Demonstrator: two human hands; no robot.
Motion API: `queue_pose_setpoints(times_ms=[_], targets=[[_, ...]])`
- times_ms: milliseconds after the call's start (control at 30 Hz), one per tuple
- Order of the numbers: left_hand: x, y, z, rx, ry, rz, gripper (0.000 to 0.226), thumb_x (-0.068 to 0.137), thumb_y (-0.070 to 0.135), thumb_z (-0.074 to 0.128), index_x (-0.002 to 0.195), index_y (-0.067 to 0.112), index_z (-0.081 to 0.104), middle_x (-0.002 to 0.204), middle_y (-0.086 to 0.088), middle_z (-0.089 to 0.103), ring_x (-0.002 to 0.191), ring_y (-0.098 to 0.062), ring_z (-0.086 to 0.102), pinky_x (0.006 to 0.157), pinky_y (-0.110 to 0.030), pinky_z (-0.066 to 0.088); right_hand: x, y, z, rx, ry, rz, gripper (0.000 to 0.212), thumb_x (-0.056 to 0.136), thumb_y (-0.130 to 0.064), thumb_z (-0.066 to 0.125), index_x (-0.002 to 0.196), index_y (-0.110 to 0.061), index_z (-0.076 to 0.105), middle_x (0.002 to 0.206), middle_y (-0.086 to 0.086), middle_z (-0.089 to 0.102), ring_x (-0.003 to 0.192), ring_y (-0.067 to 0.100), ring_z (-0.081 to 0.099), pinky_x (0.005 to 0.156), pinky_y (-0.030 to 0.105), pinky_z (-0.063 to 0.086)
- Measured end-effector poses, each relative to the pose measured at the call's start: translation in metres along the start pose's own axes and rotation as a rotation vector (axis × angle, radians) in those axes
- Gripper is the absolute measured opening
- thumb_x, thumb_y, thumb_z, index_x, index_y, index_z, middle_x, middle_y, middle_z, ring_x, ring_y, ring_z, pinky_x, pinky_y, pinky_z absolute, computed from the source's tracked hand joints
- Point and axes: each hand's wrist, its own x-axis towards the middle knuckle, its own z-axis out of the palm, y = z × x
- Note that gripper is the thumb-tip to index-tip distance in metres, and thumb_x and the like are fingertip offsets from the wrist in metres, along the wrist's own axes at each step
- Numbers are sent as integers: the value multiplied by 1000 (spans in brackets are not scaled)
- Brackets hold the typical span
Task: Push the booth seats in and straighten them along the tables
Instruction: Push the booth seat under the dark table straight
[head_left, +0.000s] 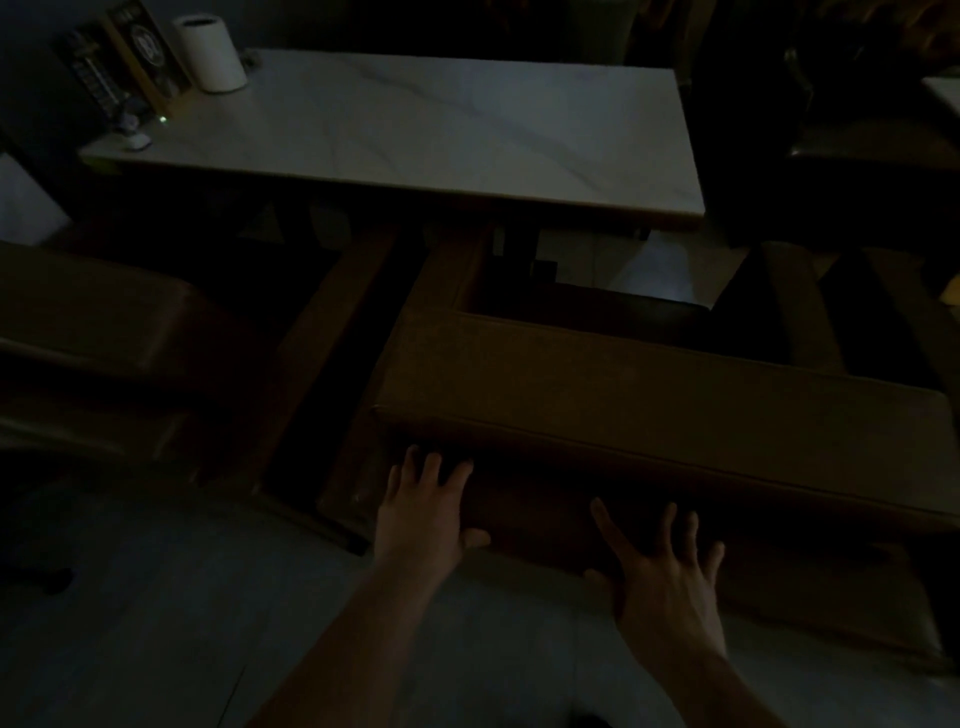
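The room is dim. A brown padded booth seat (649, 400) stands in front of a white marble-look table (415, 130), its backrest top facing me and set at a slant to the table's edge. My left hand (426, 509) lies flat against the back of the seat near its left corner, fingers spread. My right hand (665, 571) presses flat on the same back panel further right, fingers apart. Neither hand wraps around anything.
A second brown seat (93, 322) sits at the left, with a dark gap between the two. On the table's far left corner stand a white cylinder (210, 52) and a menu stand (124, 62). Another dark seat (857, 156) is at right. Pale floor (156, 623) lies below.
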Motion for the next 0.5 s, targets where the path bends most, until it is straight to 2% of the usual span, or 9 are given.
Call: queue_pose_setpoints(times_ms=[167,267,367,433,500], targets=[[-26,12,7,-25,-28,10,91,86,66,53,155,36,0,165,-5,-3,149,-32,-10,119,-46,15,-10,9,-23,20,-153,-63,84,92,-64,44,145,-53,-20,160,23,-15,145,47,-15,117,64,7],[-51,27,0,-27,-93,53,89,83,71,51,154,38,8,164,-3,4,149,-31,1,117,-44,17,-31,10,-34,116,-185,-54,82,91,-59,51,152,-47,-2,163,17,-13,148,39,-11,118,57,18],[-72,38,-14,-8,-99,128,84,80,75,48,151,39,22,156,2,27,141,-26,26,115,-42,23,-61,9,-42,183,-213,-45,78,88,-57,55,152,-43,13,163,11,9,149,34,13,114,48,31],[-87,46,-27,-19,-97,147,85,78,77,47,150,38,25,154,4,31,139,-24,29,114,-41,24,-80,10,-52,230,-220,-32,72,88,-55,56,150,-42,22,157,2,25,141,28,32,109,41,38],[-102,52,-44,-32,-95,158,85,79,77,47,151,38,24,155,5,29,140,-23,28,114,-41,23,-96,15,-65,269,-222,-18,68,88,-52,58,148,-41,28,151,-2,36,133,24,43,106,38,41]])
